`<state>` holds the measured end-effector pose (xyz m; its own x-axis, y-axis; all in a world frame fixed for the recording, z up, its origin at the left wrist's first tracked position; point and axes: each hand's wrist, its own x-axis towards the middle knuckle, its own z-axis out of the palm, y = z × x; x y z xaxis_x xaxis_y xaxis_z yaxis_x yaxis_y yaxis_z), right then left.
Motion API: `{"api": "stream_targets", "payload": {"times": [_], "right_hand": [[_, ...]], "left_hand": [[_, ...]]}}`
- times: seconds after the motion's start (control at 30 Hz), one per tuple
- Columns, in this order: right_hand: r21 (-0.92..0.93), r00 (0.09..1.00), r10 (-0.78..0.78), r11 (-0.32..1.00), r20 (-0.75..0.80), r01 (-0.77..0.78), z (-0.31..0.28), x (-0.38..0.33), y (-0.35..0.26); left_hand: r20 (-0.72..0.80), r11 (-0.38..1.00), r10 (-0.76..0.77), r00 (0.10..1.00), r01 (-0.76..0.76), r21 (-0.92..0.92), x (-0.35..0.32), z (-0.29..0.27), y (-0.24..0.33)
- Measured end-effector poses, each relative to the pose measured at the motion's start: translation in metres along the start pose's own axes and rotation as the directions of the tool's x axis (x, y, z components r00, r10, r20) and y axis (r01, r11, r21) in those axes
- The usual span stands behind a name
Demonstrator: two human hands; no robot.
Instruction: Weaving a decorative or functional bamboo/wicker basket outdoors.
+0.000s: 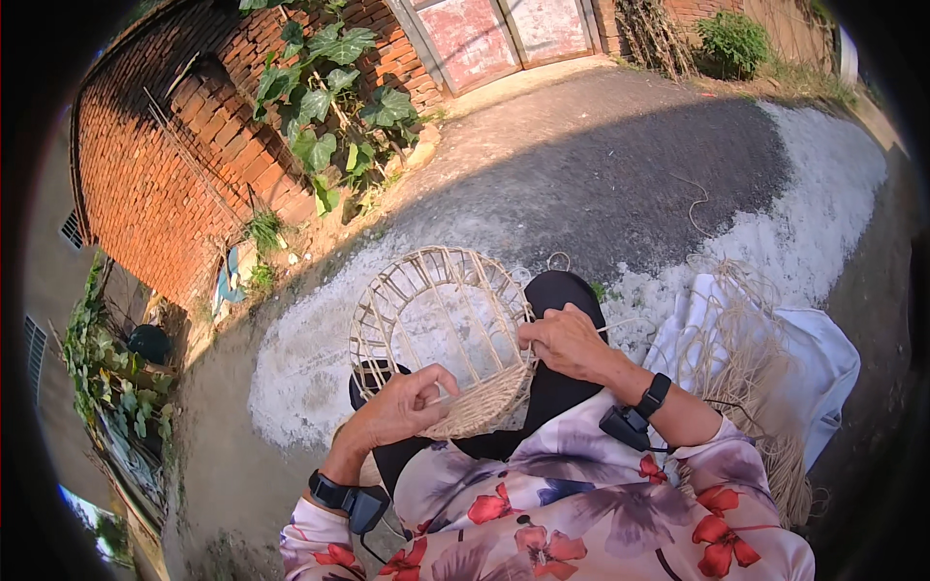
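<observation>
A half-woven basket frame [436, 320] of pale cane ribs rests on my lap, its lower part filled in with woven straw fibre. My left hand [402, 405] pinches the woven lower rim of the basket. My right hand [567, 341] grips a thin straw strand at the basket's right edge, the strand running off to the right. Both wrists wear black bands with small black devices.
A bundle of loose straw fibres [746, 387] lies on a white cloth [823, 358] at my right. A brick wall [165, 165] with a leafy vine [329, 97] stands at the left, and a reddish double door [504, 34] is ahead. Ground is asphalt with pale patches.
</observation>
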<state>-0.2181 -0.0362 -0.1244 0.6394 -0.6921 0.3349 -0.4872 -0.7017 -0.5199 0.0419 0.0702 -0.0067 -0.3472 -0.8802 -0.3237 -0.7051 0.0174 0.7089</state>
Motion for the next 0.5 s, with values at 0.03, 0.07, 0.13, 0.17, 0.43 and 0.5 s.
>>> {"api": "stream_targets", "payload": {"times": [0.03, 0.07, 0.13, 0.17, 0.43, 0.5], "right_hand": [[-0.005, 1.000, -0.003, 1.000, -0.011, 0.002, 0.002, 0.001, 0.001], [-0.011, 1.000, -0.004, 1.000, -0.009, 0.004, 0.000, 0.001, 0.002], [0.031, 1.000, 0.017, 0.999, 0.026, -0.017, -0.004, 0.003, -0.003], [0.031, 1.000, 0.008, 0.999, 0.025, -0.009, -0.005, 0.003, -0.004], [0.116, 0.986, 0.005, 0.993, 0.166, -0.025, -0.014, 0.008, 0.009], [0.222, 0.980, -0.049, 0.975, 0.195, 0.004, -0.020, 0.012, 0.013]], "left_hand": [[-0.017, 0.988, -0.064, 0.998, 0.061, -0.143, -0.023, -0.016, -0.008], [-0.018, 0.952, -0.121, 0.992, 0.111, -0.285, -0.044, -0.031, -0.020], [-0.170, 0.890, -0.265, 0.949, 0.173, -0.422, -0.100, -0.069, -0.046], [-0.246, 0.851, -0.345, 0.906, 0.192, -0.488, -0.132, -0.085, -0.064], [-0.351, 0.564, -0.799, 0.489, 0.405, -0.719, -0.374, -0.140, -0.191], [-0.624, 0.288, -0.672, 0.398, 0.917, 0.275, -0.381, -0.131, -0.220]]}}
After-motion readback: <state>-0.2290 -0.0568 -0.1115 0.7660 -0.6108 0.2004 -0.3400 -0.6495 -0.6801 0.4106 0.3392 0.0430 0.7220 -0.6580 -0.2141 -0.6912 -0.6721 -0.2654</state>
